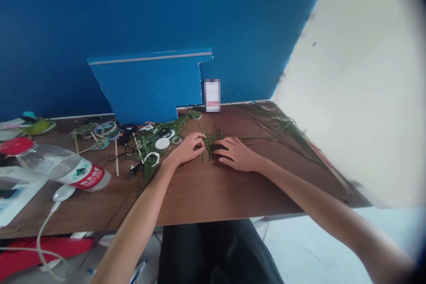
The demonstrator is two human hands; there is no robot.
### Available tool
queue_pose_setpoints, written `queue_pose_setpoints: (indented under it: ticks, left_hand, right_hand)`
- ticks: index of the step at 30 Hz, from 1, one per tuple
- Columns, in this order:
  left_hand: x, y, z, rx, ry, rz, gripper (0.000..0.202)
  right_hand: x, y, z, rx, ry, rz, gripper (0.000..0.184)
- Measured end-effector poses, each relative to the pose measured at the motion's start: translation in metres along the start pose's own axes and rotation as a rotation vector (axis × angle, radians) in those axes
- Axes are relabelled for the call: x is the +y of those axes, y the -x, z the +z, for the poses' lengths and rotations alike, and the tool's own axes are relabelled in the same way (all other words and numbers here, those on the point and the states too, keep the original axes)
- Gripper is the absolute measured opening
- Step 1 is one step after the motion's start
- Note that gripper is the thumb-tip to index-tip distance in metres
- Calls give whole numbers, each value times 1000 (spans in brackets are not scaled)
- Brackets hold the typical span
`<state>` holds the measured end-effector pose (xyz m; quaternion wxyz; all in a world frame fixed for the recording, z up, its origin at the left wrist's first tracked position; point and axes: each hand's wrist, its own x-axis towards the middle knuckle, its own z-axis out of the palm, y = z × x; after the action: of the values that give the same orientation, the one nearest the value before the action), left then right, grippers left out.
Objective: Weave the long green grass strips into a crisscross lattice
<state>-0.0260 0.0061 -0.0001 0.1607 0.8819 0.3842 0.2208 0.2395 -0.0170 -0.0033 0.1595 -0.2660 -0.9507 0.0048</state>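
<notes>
Several long green leaf strips (208,142) lie crossed on the brown table between my two hands, some running lengthwise and some out to the right. My left hand (189,148) rests at their left side, fingers lightly curled with a gap to the thumb, fingertips touching the edge strips. My right hand (238,154) lies low over the table on the other side, fingers apart and stretched toward the strips. Parts of the strips under the right fingertips are hidden. Neither hand visibly grips anything.
Left of my hands lies a pile of green leaves (151,140) with a white disc (162,143), sticks and round pieces. A tilted plastic bottle (56,164) is further left. A phone (212,95) leans against the blue wall; more leaf strips (293,131) lie along the right wall.
</notes>
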Motion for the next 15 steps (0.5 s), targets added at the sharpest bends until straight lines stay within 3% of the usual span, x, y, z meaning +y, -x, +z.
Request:
queue_pose_setpoints:
  ticks: [4, 11, 15]
  left_hand:
    - [1, 0, 2, 17, -5, 2, 12]
    - [7, -6, 19, 128, -48, -111, 23]
    - [7, -6, 21, 134, -47, -111, 21]
  right_hand:
    - [2, 0, -1, 21, -4, -4, 34]
    - [12, 0, 4, 93, 69, 162, 34]
    - [15, 1, 7, 101, 89, 222, 34]
